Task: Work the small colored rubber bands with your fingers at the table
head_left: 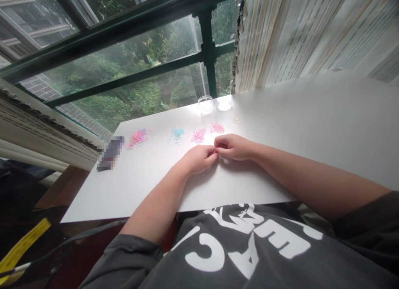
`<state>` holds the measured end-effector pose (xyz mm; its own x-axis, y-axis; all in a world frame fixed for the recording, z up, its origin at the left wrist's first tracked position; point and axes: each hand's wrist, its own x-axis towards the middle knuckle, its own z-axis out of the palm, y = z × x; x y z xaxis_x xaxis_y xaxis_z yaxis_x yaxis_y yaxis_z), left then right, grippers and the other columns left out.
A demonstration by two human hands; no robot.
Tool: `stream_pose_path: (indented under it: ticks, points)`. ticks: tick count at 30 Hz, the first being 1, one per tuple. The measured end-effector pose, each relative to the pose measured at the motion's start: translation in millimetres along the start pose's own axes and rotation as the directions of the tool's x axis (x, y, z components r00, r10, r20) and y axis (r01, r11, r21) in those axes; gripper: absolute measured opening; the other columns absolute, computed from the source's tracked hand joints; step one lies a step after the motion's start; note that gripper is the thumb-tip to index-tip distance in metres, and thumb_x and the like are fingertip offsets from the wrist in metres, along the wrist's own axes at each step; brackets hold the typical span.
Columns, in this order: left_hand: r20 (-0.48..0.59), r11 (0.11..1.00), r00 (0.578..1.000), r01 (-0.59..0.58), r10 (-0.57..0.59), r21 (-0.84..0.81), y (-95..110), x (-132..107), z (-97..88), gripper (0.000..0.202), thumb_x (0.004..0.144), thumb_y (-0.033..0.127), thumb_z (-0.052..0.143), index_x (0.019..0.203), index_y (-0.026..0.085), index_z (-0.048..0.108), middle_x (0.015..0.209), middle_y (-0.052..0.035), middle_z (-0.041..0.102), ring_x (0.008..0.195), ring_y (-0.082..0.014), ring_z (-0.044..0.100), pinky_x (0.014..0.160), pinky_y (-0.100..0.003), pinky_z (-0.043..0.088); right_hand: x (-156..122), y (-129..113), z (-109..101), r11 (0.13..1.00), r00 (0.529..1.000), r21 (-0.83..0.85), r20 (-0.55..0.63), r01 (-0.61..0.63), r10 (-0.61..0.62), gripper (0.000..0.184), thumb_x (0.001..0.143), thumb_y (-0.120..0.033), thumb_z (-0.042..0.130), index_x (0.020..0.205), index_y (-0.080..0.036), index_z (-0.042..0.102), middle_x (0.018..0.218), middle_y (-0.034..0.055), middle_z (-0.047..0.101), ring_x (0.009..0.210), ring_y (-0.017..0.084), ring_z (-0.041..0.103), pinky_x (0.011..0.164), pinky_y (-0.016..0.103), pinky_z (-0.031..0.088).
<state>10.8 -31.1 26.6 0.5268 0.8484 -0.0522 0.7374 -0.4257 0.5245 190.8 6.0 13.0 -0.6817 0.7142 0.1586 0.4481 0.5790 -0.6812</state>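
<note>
My left hand [199,158] and my right hand [233,146] rest on the white table [311,127], fingertips pinched together where they meet. A tiny reddish piece shows between the fingertips, too small to name. Just beyond the hands lie small piles of loose rubber bands: a pink pile [138,137] at the left, a blue pile [177,134], a pink pile [198,135] and a red-pink pile [217,127]. A few yellowish bands [236,120] lie farther right.
A small clear cup [205,104] and a round lid [224,106] stand at the table's far edge by the window. A blurred dark object [110,152] lies at the table's left edge. Striped curtain hangs at the right.
</note>
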Motion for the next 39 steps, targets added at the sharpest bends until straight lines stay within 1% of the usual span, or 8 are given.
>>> stream_pose_path:
  ticks: [5,11,20,30,39]
  points:
    - [0.003,1.000,1.000,0.010,-0.010,-0.001,1.7,-0.3,-0.5,0.024,0.083,0.031,0.042,0.080,0.019,0.063,0.071,-0.0020,0.062,0.065,-0.0144,0.052,0.061,-0.026,0.037,0.2,1.0,0.2,1.000,1.000,-0.004,0.001,0.012,-0.012,0.007,0.074,-0.022,0.049,0.070,-0.017,0.052,0.062,-0.0021,0.050,0.058,0.010,0.042,0.056,0.023,0.030]
    - [-0.011,1.000,1.000,0.006,-0.005,0.018,0.9,-0.4,0.2,0.023,0.082,0.032,0.043,0.073,0.018,0.058,0.066,-0.0008,0.059,0.061,-0.0133,0.049,0.058,-0.025,0.034,0.2,0.3,0.3,1.000,1.000,-0.004,0.001,0.000,0.000,0.006,0.073,-0.022,0.049,0.070,-0.018,0.052,0.063,-0.0020,0.050,0.059,0.011,0.042,0.057,0.024,0.029]
    - [-0.002,1.000,1.000,0.009,-0.009,0.011,0.5,-0.5,0.5,0.022,0.082,0.034,0.044,0.071,0.018,0.055,0.064,-0.0002,0.057,0.059,-0.0126,0.047,0.056,-0.025,0.034,0.6,1.4,0.3,1.000,1.000,-0.013,0.005,0.003,-0.003,0.006,0.073,-0.022,0.049,0.070,-0.018,0.052,0.063,-0.0020,0.050,0.059,0.011,0.042,0.057,0.024,0.029]
    - [-0.002,1.000,1.000,0.022,-0.022,0.010,1.7,-0.7,1.0,0.022,0.081,0.034,0.046,0.070,0.018,0.055,0.066,-0.0018,0.060,0.059,-0.0131,0.049,0.057,-0.025,0.036,0.7,1.0,-0.2,1.000,1.000,-0.016,0.009,0.004,-0.004,0.007,0.073,-0.023,0.049,0.070,-0.018,0.052,0.064,-0.0015,0.051,0.060,0.011,0.042,0.057,0.024,0.028]
    - [-0.010,1.000,1.000,0.001,-0.001,0.012,0.0,-0.3,1.9,0.020,0.081,0.032,0.046,0.070,0.018,0.055,0.065,-0.0010,0.059,0.058,-0.0126,0.049,0.056,-0.025,0.035,0.4,0.7,-0.2,1.000,1.000,-0.015,0.001,-0.009,0.009,0.006,0.072,-0.023,0.049,0.070,-0.018,0.052,0.064,-0.0015,0.051,0.060,0.011,0.041,0.057,0.024,0.028]
